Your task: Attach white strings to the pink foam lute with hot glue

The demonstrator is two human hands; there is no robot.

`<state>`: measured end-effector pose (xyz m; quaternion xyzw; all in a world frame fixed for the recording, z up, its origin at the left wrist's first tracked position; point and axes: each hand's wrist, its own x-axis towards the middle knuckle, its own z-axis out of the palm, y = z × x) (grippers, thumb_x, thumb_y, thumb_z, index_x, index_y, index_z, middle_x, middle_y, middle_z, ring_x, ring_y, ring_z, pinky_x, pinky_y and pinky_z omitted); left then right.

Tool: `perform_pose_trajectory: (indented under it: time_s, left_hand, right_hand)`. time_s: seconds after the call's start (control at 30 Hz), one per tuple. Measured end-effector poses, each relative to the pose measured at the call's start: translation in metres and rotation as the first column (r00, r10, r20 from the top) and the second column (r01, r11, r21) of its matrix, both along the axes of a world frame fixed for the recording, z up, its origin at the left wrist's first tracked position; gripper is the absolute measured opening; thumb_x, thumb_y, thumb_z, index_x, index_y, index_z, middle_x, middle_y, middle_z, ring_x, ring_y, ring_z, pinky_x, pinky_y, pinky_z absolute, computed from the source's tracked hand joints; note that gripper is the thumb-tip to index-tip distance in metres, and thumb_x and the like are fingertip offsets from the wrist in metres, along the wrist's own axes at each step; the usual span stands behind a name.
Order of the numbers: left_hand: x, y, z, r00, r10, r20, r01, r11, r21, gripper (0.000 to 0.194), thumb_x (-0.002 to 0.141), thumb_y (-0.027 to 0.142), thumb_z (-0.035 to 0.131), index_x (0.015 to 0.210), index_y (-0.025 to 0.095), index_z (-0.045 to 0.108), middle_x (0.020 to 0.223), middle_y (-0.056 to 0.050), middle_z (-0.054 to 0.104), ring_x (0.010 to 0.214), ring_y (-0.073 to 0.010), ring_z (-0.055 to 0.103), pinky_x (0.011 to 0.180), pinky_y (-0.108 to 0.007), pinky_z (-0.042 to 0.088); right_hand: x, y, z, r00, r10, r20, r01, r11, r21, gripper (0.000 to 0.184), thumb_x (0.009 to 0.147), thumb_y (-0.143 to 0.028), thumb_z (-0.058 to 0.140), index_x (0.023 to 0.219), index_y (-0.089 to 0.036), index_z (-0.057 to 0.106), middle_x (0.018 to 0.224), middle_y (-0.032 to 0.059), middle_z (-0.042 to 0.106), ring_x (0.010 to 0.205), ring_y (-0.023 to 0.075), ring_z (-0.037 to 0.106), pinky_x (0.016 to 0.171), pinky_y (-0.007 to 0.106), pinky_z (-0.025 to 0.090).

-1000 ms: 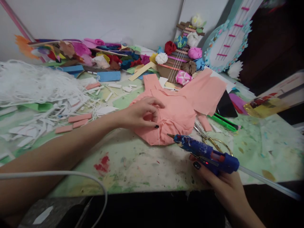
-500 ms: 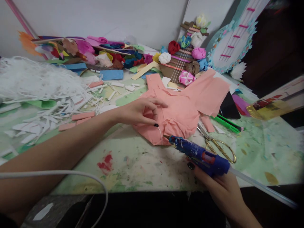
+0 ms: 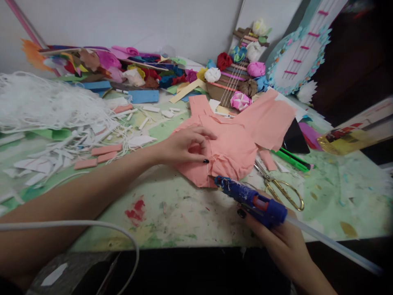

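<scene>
Right hand (image 3: 284, 239) grips the glue gun (image 3: 242, 194), nozzle close to the string (image 3: 208, 169); left hand (image 3: 186, 145) rests on the pink piece (image 3: 231, 143), thumb at the string, whether pinching or pressing cannot be told; the pink piece lies on the table (image 3: 181, 223); step in hand, apparently: gluing the string; next move calls for a steady nozzle; the gun contains a glue stick (image 3: 334, 244), protruding rearward.

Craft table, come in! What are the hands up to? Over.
Right hand gripping blue glue gun, nozzle near white string. Left hand at pink piece. Gold-handled scissors close beside gun.
</scene>
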<state>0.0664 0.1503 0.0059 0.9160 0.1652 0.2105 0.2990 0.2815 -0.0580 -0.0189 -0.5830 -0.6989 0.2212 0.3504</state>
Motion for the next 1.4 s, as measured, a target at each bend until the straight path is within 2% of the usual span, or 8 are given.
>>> perform_pose_trajectory:
  time_s: [0.17, 0.37, 0.67, 0.9, 1.1, 1.27, 1.4]
  left_hand:
    - [0.0, 0.0, -0.002, 1.0, 0.004, 0.018, -0.004, 1.0, 0.005, 0.017, 0.077, 0.028, 0.069, 0.067, 0.017, 0.061, 0.124, -0.011, 0.061, 0.119, -0.0227, 0.053, 0.102, -0.039, 0.038]
    - [-0.001, 0.0, -0.001, 1.0, 0.001, -0.002, -0.001, 1.0, -0.004, 0.016, 0.077, 0.028, 0.069, 0.068, 0.016, 0.062, 0.126, -0.01, 0.06, 0.12, -0.0226, 0.052, 0.102, -0.038, 0.039]
    - [-0.001, 0.002, -0.003, 1.0, -0.011, 0.03, 0.011, 1.0, -0.017, 0.015, 0.077, 0.027, 0.069, 0.069, 0.017, 0.063, 0.125, -0.01, 0.06, 0.119, -0.0223, 0.053, 0.102, -0.039, 0.038]
    - [-0.001, 0.001, -0.004, 0.999, 0.014, 0.03, -0.013, 0.999, -0.042, 0.015, 0.076, 0.027, 0.069, 0.068, 0.017, 0.063, 0.126, -0.009, 0.06, 0.119, -0.022, 0.053, 0.101, -0.038, 0.04]
    - [0.0, 0.0, -0.005, 0.999, 0.023, 0.046, -0.021, 0.998, -0.057, 0.015, 0.076, 0.028, 0.069, 0.067, 0.017, 0.063, 0.125, -0.009, 0.061, 0.119, -0.0223, 0.053, 0.1, -0.038, 0.04]
    - [0.0, 0.0, -0.005, 0.998, 0.018, 0.064, -0.013, 0.997, -0.073, 0.015, 0.076, 0.026, 0.069, 0.067, 0.016, 0.063, 0.125, -0.011, 0.061, 0.118, -0.023, 0.054, 0.099, -0.039, 0.041]
    - [0.0, -0.001, -0.006, 0.997, 0.022, 0.072, -0.016, 0.997, -0.071, 0.016, 0.076, 0.027, 0.07, 0.066, 0.016, 0.063, 0.124, -0.012, 0.061, 0.118, -0.0232, 0.054, 0.098, -0.039, 0.042]
  right_hand:
    - [-0.002, -0.001, 0.003, 1.0, -0.004, 0.027, 0.004, 1.0, -0.029, 0.012, 0.092, -0.026, 0.053, 0.098, -0.021, 0.062, 0.092, 0.004, 0.064, 0.08, 0.0184, 0.06, 0.067, 0.025, 0.044]
    - [-0.003, 0.001, 0.004, 0.998, -0.018, 0.053, 0.02, 0.999, -0.03, 0.013, 0.092, -0.029, 0.052, 0.093, -0.019, 0.062, 0.089, 0.0049, 0.065, 0.078, 0.0189, 0.06, 0.065, 0.026, 0.044]
    - [-0.004, 0.005, 0.005, 0.999, -0.002, 0.052, 0.002, 1.0, -0.011, 0.014, 0.093, -0.027, 0.051, 0.085, -0.019, 0.06, 0.086, 0.0041, 0.064, 0.075, 0.0171, 0.059, 0.064, 0.026, 0.043]
    - [-0.007, 0.009, 0.007, 0.998, -0.015, 0.067, 0.014, 1.0, 0.018, 0.014, 0.093, -0.028, 0.051, 0.086, -0.02, 0.061, 0.081, 0.0027, 0.061, 0.07, 0.0159, 0.057, 0.061, 0.024, 0.042]
    - [-0.006, 0.007, 0.008, 0.999, -0.026, 0.048, 0.024, 0.999, 0.045, 0.009, 0.092, -0.025, 0.053, 0.092, -0.02, 0.06, 0.088, 0.0039, 0.062, 0.078, 0.0178, 0.059, 0.063, 0.025, 0.043]
    - [-0.007, 0.004, 0.009, 0.998, -0.016, 0.063, 0.015, 1.0, 0.01, 0.01, 0.092, -0.026, 0.053, 0.09, -0.02, 0.06, 0.086, 0.0031, 0.06, 0.075, 0.0167, 0.057, 0.063, 0.025, 0.042]
    - [-0.008, 0.004, 0.004, 0.999, -0.033, 0.023, 0.033, 0.999, -0.007, 0.01, 0.092, -0.027, 0.053, 0.09, -0.019, 0.059, 0.088, 0.0041, 0.064, 0.075, 0.0176, 0.058, 0.062, 0.025, 0.042]
